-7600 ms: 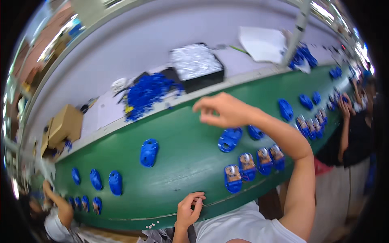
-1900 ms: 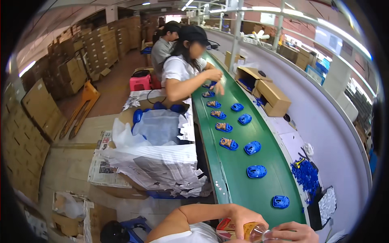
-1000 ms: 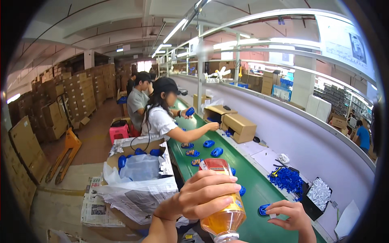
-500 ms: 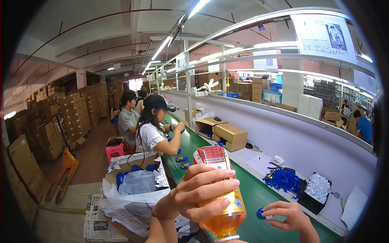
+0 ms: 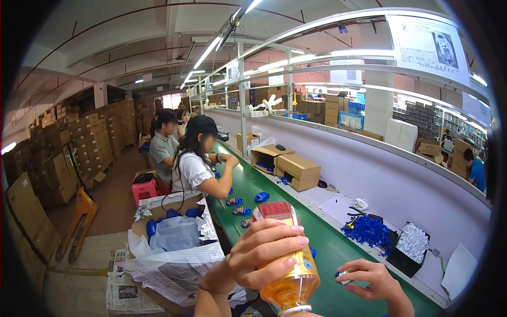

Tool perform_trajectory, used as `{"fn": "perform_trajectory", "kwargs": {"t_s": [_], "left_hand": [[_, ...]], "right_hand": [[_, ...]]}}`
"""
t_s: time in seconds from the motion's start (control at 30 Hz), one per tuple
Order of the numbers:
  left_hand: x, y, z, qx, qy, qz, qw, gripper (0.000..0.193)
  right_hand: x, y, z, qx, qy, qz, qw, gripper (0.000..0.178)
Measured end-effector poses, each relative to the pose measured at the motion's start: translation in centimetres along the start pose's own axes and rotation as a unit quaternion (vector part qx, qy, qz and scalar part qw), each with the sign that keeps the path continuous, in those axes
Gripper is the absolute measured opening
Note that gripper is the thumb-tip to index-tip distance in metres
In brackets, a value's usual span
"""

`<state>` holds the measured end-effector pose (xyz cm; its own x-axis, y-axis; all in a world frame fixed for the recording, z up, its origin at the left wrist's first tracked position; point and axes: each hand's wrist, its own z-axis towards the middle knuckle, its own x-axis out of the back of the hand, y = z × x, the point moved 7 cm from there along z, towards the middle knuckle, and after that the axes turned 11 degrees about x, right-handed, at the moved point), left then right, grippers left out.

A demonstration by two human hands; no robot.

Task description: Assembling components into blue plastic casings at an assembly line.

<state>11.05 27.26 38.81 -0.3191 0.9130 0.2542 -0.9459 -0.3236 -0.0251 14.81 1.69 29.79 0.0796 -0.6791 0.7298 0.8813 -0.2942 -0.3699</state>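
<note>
My left hand (image 5: pixel 270 248) is wrapped round a clear plastic bottle (image 5: pixel 291 288) with a red and yellow label. It is tipped, its neck low toward me, with amber liquid inside. My right hand (image 5: pixel 374 282) hovers over the green conveyor belt (image 5: pixel 338 301), pinching a small white bottle cap (image 5: pixel 343 276) between thumb and fingertips. Beyond the bottle several blue sandals (image 5: pixel 241 211) lie along the belt. The bottle hides part of the belt and another blue piece.
Left of the belt stands an open carton (image 5: pixel 138 224) with plastic sheeting and blue footwear. A co-worker in white (image 5: pixel 187 171) sits beside the belt. Blue scraps (image 5: pixel 365 231) and a black box (image 5: pixel 406 259) lie on the right ledge. An orange pallet jack (image 5: pixel 82 211) stands far left.
The blue sandals have shifted along the belt, away from me, and one now shows beyond the bottle. The bottle stays tipped in my left hand; my right hand keeps its pinch.
</note>
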Motion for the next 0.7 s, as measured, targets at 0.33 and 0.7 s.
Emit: {"fn": "perform_trajectory", "kwargs": {"t_s": [0.33, 0.7], "left_hand": [[-1.3, -1.1, -6.1, 0.171, 0.012, -0.159, 0.972, 0.051], [-7.1, -3.2, -14.9, 0.467, -0.092, -0.343, 0.81, 0.074]], "right_hand": [[-1.7, -3.0, 4.6, 0.091, 0.142, 0.156, 0.973, 0.037], [-6.8, -2.7, 8.6, 0.135, 0.111, 0.271, 0.947, 0.033]]}}
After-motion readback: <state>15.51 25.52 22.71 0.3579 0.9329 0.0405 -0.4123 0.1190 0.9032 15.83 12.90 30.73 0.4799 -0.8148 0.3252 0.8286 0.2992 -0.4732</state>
